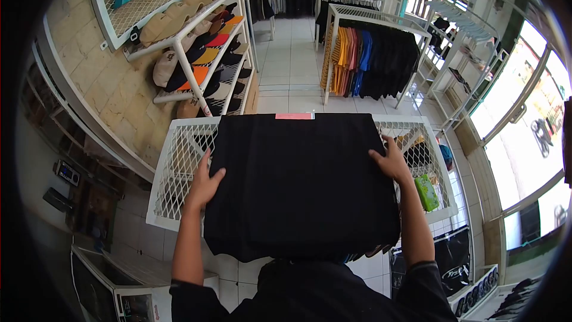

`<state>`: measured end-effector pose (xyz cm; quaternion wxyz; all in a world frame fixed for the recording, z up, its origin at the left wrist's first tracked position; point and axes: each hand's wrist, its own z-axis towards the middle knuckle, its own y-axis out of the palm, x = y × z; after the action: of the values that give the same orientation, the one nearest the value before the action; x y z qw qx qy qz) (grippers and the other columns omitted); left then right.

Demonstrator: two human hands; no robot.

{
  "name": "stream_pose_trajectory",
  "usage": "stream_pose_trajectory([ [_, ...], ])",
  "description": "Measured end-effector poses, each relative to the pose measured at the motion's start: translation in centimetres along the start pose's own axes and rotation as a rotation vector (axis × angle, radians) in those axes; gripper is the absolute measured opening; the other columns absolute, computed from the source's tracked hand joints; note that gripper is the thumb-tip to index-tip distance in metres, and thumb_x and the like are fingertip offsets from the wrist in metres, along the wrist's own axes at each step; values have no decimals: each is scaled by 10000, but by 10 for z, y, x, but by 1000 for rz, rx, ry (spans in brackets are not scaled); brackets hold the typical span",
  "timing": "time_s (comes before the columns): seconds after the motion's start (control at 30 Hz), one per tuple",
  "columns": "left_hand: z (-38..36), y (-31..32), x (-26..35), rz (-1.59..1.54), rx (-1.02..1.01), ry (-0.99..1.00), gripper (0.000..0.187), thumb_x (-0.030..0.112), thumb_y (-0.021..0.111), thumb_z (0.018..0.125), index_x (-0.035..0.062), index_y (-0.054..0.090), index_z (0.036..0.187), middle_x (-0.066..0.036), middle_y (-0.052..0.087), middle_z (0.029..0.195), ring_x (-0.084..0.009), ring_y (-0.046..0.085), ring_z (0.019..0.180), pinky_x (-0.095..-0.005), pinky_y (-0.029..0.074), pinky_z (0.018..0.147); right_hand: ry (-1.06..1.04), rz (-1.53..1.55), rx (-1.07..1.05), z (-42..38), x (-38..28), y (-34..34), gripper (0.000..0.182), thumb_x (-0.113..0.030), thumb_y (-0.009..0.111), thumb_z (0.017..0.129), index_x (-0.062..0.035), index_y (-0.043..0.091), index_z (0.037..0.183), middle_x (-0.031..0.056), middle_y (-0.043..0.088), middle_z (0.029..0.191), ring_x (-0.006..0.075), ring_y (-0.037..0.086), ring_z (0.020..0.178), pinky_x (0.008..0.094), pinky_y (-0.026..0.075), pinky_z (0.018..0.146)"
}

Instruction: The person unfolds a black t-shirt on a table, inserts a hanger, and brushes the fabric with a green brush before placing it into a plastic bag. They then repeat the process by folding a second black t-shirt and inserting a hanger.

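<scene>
A black cloth, spread flat with its near edge hanging down, covers the middle of a white mesh table. At its far edge lies a pink strip. My left hand is at the cloth's left edge, thumb apart from the fingers, which are partly hidden beside the edge. On the right edge rests my right hand, its thumb on the cloth and its fingers spread from it. Neither hand shows a clear grip.
A green packet lies on the table's right side. Beyond the table's left end stands a shelf of caps. A rack of hanging shirts is ahead to the right. Glass doors are at the right.
</scene>
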<state>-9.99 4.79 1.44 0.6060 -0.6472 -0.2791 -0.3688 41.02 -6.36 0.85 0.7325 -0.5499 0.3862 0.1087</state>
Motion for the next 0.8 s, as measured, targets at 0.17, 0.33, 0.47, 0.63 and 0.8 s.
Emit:
stream_pose_trajectory([
  [0.17, -77, -6, -40, -39, -54, 227, 765, 46, 621, 986, 52, 222, 1639, -282, 437, 1569, -374, 508, 1402, -406, 389, 1165, 200, -10, -58, -100, -32, -33, 776, -328, 770, 892, -46, 391, 1507, 340, 665, 1236, 469, 645, 1195, 472, 503, 1019],
  [0.33, -146, -27, 5, -142, -148, 86, 747, 28, 582, 999, 38, 202, 1642, -283, 394, 1596, -334, 568, 1344, -379, 446, 1117, 170, -6, 38, -191, -29, -36, 751, -244, 748, 902, -71, 372, 1529, 302, 721, 1103, 447, 702, 1079, 483, 525, 952],
  [0.47, -163, -35, -1, -206, -232, 42, 700, 8, 542, 1015, 79, 243, 1643, -272, 414, 1591, -306, 562, 1352, -366, 463, 1090, 245, 22, 167, -225, -33, -35, 653, -203, 709, 936, -93, 416, 1509, 307, 714, 1082, 421, 717, 1016, 479, 533, 881],
  [0.63, -176, -26, -36, -96, -98, 238, 667, 9, 544, 1021, 161, 336, 1637, -5, 569, 951, -67, 313, 668, -246, 326, 590, 317, 1, 317, -243, 10, -1, 564, -188, 656, 980, -112, 449, 1499, 237, 689, 961, 374, 698, 908, 473, 531, 835],
  [0.8, -182, -10, -76, -36, 51, 288, 577, 109, 499, 1089, 132, 313, 1635, -197, 623, 1400, -175, 646, 892, -295, 507, 761, 276, 261, 454, -257, 25, 15, 555, -108, 617, 1011, -121, 418, 1529, 144, 686, 933, 222, 677, 847, 365, 529, 759],
])
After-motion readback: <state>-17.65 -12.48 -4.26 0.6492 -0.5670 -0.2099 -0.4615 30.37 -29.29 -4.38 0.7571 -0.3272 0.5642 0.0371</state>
